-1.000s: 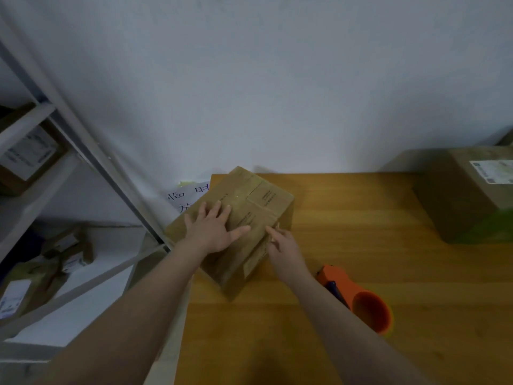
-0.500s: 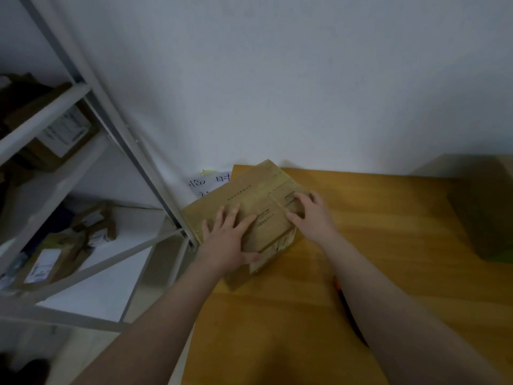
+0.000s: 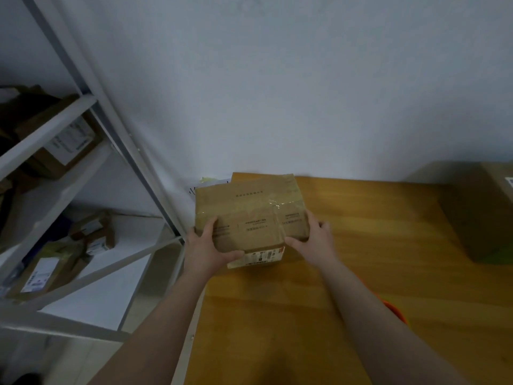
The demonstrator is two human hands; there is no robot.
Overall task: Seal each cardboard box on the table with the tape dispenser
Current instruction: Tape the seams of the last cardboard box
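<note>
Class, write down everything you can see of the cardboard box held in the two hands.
The cardboard box is brown, squat and rectangular, flaps closed, with faint print on top. Clear tape crosses the lid in a creased band. A white label with a red corner sits on its near side. It is at the far left corner of the table by the wall. The left hand and right hand grip its near corners; whether it is lifted is unclear.

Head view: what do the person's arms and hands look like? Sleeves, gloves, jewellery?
Both the left hand and right hand are bare, no gloves. The left forearm and right forearm show no sleeve up to the frame edge. No watch or bracelet at either wrist.
</note>
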